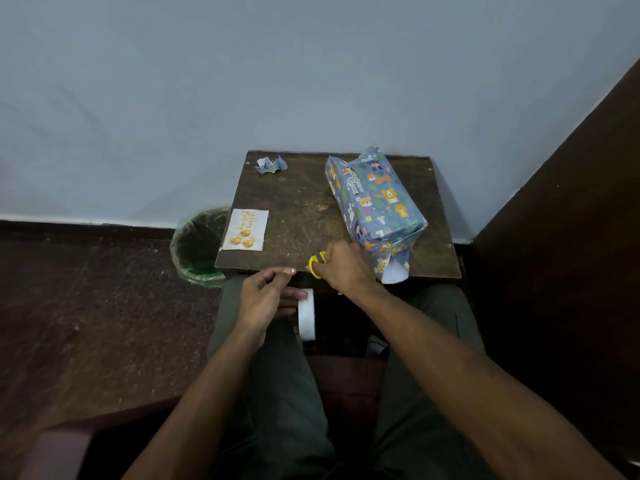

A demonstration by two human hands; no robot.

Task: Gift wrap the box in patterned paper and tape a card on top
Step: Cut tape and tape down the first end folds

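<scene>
The box (375,199), wrapped in blue animal-print paper, lies on the right side of a small dark wooden table (304,216). Its near end flap hangs unfolded over the table's front edge. A white birthday card (246,230) with gold balloons lies at the table's left edge. My right hand (341,268) grips yellow-handled scissors (317,265) at the front edge, just left of the box's open end. My left hand (265,299) holds a white tape roll (307,315) below the table edge, over my lap, with thumb and forefinger raised toward the scissors.
A crumpled scrap of the blue paper (272,164) lies at the table's far left corner. A bin with a green liner (199,247) stands on the floor left of the table. A wall rises right behind the table, and dark furniture (571,220) closes in on the right.
</scene>
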